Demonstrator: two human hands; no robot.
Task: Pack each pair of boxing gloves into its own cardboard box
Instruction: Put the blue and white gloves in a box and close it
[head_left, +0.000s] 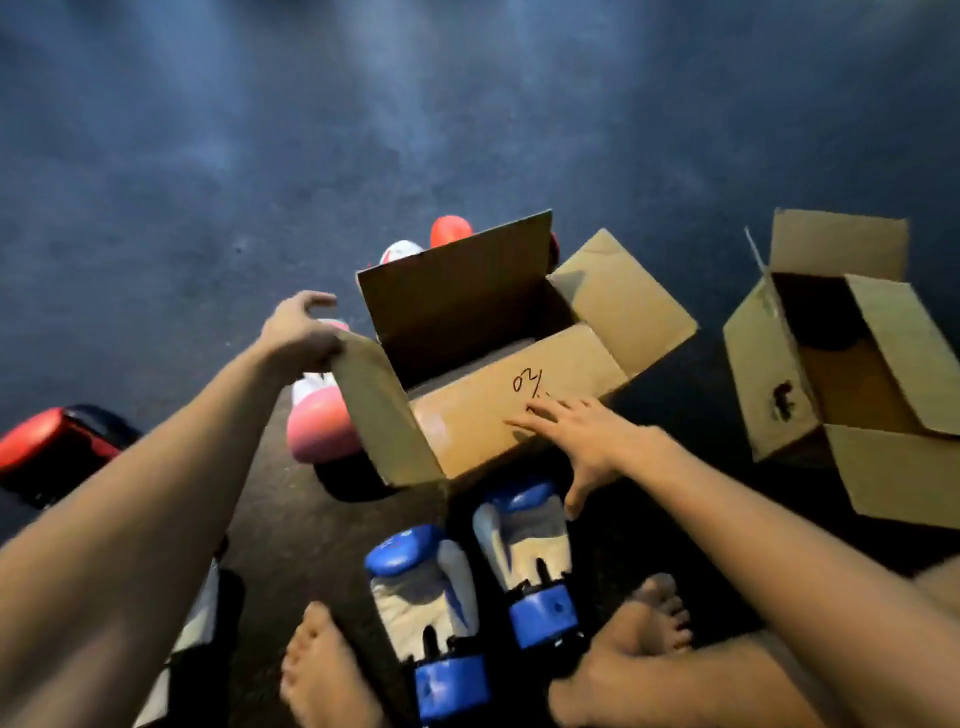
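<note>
Lying on the dark floor (156, 208) at the far left, a red and black glove (49, 441) is sitting well apart from the rest, so it is risking being overlooked or paired wrongly. The left hand (304, 332) is touching the tip of the open box's (457, 312) left flap (384, 410), fingers loose and grasping nothing. That flap is leaning over a pink glove (319, 426) and may be hiding its mate. The blue pair (423, 587) is lying unpacked between the bare feet, just beside the box. The right hand (582, 441) is pressing flat, fingers straight, on the near panel (467, 415). Pushing harder there is likely sliding the light box away. A second open box (769, 374) is standing to the right.
</note>
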